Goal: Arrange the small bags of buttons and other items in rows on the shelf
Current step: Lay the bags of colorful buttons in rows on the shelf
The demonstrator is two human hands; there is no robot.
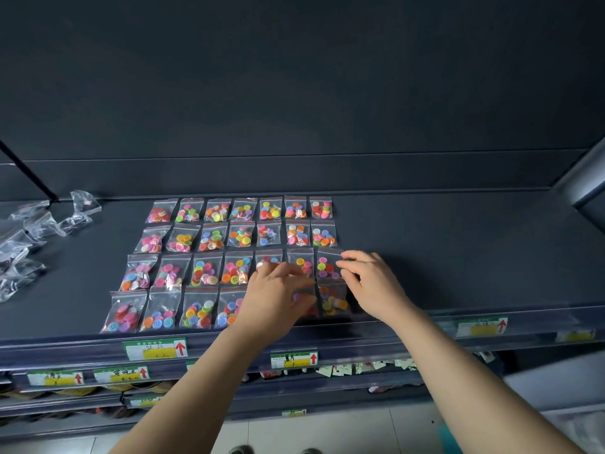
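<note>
Dark shelf (pixel 425 257) carries four rows of button bags (pixel 212 237). The right hand (pixel 370 280) pinches the third row's end bag (pixel 325 267). The left hand (pixel 278 290) curls over the front row, its grip hidden. These slick, close-packed bags could skew at a nudge or slide off the front lip.

light: dim, soft, from front | shadows: faint | glare: on clear plastic | edges: wide-angle bowing | focus: mostly sharp

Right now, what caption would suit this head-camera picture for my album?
Left hand and right hand tidy the right end of four rows of button bags on a dark shelf.
</note>
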